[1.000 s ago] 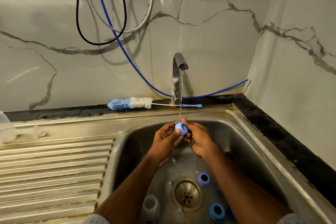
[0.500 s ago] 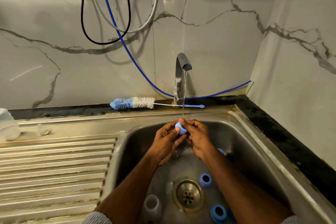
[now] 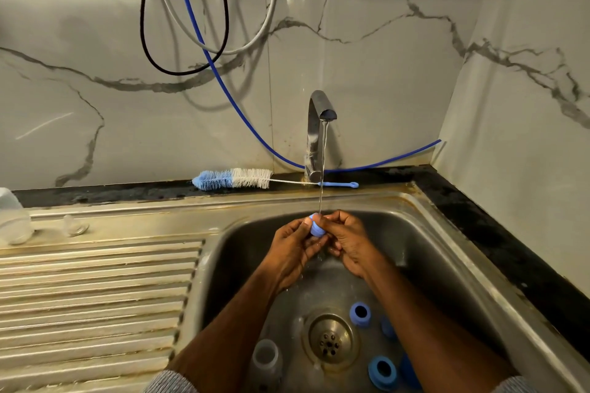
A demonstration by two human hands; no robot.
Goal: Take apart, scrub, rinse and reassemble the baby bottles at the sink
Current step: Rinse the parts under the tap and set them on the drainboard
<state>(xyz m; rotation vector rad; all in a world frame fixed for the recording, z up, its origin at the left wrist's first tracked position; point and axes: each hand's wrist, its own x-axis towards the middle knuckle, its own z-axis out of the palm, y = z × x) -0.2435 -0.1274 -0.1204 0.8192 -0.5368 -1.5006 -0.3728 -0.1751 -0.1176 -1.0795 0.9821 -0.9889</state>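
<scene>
My left hand [image 3: 295,249] and my right hand [image 3: 349,241] both hold a small light-blue bottle part [image 3: 316,228] under the thin stream from the tap [image 3: 319,134], over the steel sink [image 3: 440,252]. On the sink floor lie blue bottle rings [image 3: 360,314] [image 3: 382,372] and a clear bottle [image 3: 265,359] near the drain [image 3: 330,338]. A bottle brush [image 3: 234,179] with blue and white bristles lies on the ledge behind the basin.
The ribbed draining board [image 3: 95,297] stretches to the left, with a clear bottle [image 3: 12,217] and a clear teat [image 3: 75,226] at its far edge. Black, white and blue hoses [image 3: 204,41] hang on the marble wall. A black counter strip [image 3: 498,242] borders the right.
The hands have stayed under the stream, turning the blue part slightly between the fingers. My head has shifted a little, sliding the scene to the right.
</scene>
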